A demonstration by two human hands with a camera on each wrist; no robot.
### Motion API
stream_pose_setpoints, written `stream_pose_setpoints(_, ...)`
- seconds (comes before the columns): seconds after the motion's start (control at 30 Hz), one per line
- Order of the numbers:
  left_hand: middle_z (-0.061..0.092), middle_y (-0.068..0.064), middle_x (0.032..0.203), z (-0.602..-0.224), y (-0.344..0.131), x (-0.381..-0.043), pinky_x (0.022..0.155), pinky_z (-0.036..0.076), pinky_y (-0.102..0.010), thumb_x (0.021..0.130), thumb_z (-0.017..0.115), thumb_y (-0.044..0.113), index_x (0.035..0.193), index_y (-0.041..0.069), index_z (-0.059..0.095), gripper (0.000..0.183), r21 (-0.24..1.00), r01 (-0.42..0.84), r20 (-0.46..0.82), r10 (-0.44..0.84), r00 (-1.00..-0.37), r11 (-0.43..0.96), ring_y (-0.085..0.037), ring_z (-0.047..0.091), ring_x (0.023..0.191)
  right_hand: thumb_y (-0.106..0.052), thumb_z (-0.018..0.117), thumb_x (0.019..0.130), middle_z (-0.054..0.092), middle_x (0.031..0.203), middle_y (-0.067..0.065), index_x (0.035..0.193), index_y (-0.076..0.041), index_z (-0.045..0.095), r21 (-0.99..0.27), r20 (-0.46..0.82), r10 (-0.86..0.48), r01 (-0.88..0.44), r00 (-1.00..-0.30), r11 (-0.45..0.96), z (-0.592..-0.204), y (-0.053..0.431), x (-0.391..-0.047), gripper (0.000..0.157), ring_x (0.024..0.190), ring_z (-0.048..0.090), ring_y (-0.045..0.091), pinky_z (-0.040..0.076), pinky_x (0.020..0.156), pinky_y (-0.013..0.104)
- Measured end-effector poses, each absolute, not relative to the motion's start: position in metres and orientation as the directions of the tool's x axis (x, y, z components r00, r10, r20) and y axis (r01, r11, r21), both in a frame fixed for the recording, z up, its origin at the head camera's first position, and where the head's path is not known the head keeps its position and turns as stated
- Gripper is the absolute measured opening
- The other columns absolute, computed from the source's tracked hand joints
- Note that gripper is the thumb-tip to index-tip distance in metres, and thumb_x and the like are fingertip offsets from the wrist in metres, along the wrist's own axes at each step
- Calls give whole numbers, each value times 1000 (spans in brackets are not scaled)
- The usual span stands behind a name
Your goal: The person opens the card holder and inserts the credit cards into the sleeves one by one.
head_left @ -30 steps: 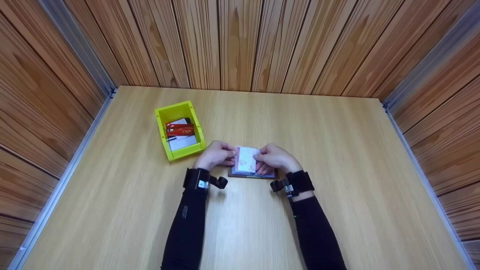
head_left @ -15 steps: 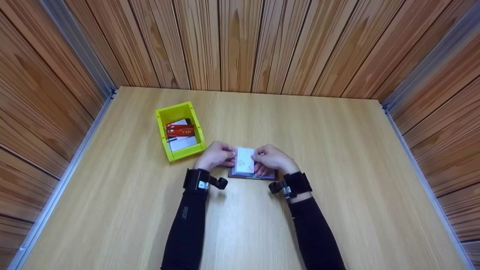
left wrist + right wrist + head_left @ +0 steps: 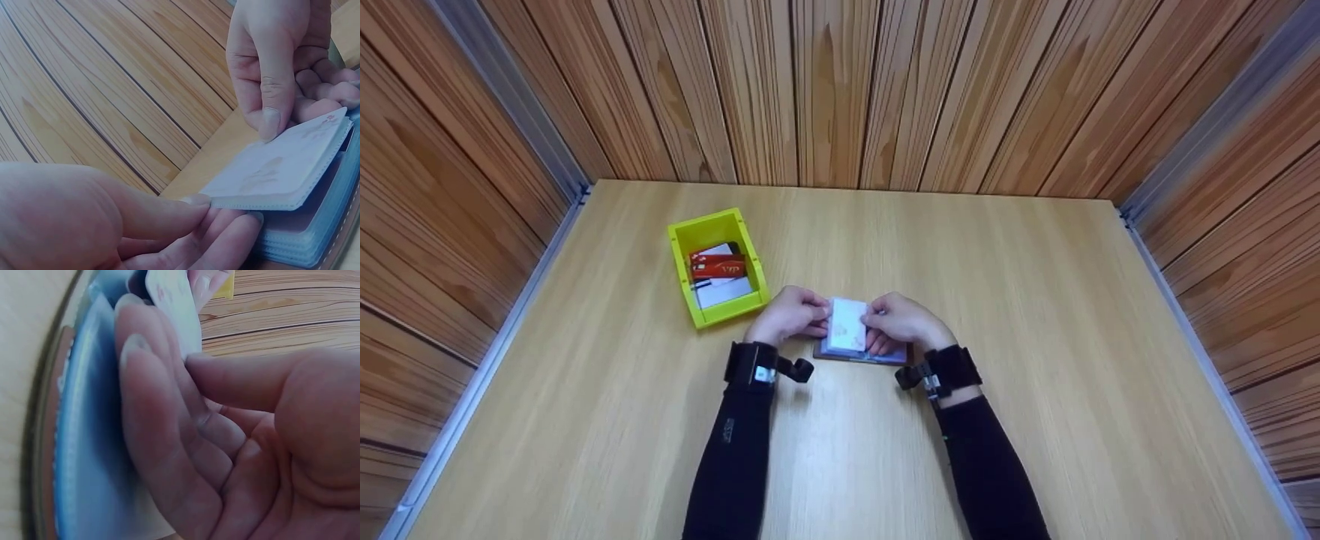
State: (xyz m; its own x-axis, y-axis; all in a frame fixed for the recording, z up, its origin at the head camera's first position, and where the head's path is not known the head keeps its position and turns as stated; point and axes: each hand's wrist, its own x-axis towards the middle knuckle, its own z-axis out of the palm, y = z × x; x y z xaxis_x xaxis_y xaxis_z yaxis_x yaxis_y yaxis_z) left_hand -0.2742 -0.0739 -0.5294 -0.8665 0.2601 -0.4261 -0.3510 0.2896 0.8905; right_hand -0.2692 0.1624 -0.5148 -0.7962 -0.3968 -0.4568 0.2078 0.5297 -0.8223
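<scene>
A card holder [image 3: 892, 358] with a brown stitched cover and clear bluish plastic pages [image 3: 289, 247] lies open on the table. Over its left half, a white card [image 3: 847, 325] with faint pinkish print sits in line with one raised clear sleeve [image 3: 281, 201]. My left hand [image 3: 789, 313] pinches that sleeve at its left edge, thumb on top and fingers underneath. The thumb of my right hand [image 3: 906, 321] is on the card's right edge, pinching it. Its other fingers lie curled over the right-hand pages, as the right wrist view shows.
A yellow-green bin [image 3: 685, 296] stands to the left, beyond my left hand. Inside it are a red VIP card [image 3: 720, 268] and several other cards, some white. Wood-plank walls [image 3: 832, 90] border the table [image 3: 997, 270] at the back and sides.
My right hand has moved slightly left with the white card, and the pink strip along its left side is now covered. My left hand stays at the sleeve's edge.
</scene>
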Motion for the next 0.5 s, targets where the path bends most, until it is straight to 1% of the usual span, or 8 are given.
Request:
stream_pose_setpoints(0.1, 72, -21, 126, -530, -75, -274, 87, 69, -30, 108, 64, 5, 135, -6, 69, 30, 894, -345, -420, 267, -867, 287, -18, 77, 91, -11, 56, 112, 71, 68, 2, 96, -4, 62, -831, -461, -392, 231, -796, 506, -515, 161, -268, 18, 55, 70, 9, 60, 53, 20)
stream_pose_setpoints(0.27, 72, -15, 112, -531, -77, -271, 86, 69, -29, 107, 63, 4, 135, -8, 68, 31, 901, -348, -413, 268, -870, 258, -17, 74, 90, -10, 57, 111, 71, 68, 3, 100, -4, 58, -848, -453, -397, 249, -798, 467, -515, 156, -267, 13, 54, 70, 10, 62, 54, 22)
stream_pose_setpoints(0.37, 72, -12, 106, -530, -76, -271, 85, 69, -28, 108, 63, 4, 135, -9, 68, 30, 903, -352, -413, 269, -870, 246, -17, 73, 89, -9, 57, 111, 70, 68, 3, 101, -3, 57, -850, -443, -396, 237, -804, 470, -515, 156, -268, 12, 53, 69, 10, 62, 53, 21)
stream_pose_setpoints(0.5, 72, -11, 103, -530, -73, -273, 85, 69, -28, 108, 63, 4, 134, -9, 68, 29, 904, -353, -413, 280, -867, 241, -16, 73, 89, -9, 56, 111, 70, 68, 3, 100, -3, 57, -849, -442, -394, 234, -806, 473, -513, 160, -267, 12, 53, 69, 9, 61, 52, 21)
